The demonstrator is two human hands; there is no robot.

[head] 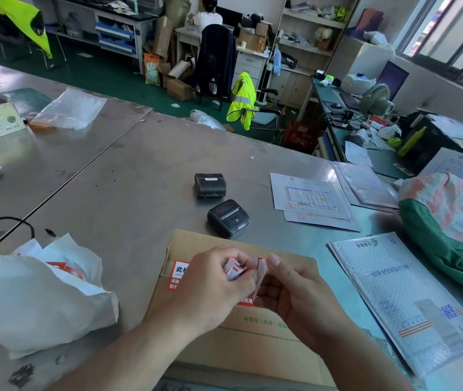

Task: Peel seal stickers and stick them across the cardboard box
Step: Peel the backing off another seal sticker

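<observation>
Steel worktable (pixel 128 170) fills the lower frame, with a flat cardboard box (pixel 252 342) at bottom centre, one red seal sticker (pixel 178 273) stuck at its upper left edge. Above it, the left hand (pixel 213 280) pinches a crumpled red-and-white sticker piece (pixel 234 268); the right hand (pixel 295 294) pinches a white strip (pixel 260 268).

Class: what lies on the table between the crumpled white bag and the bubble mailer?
The cardboard box, in the head view, with the left hand and right hand pinching a seal sticker above it.
</observation>
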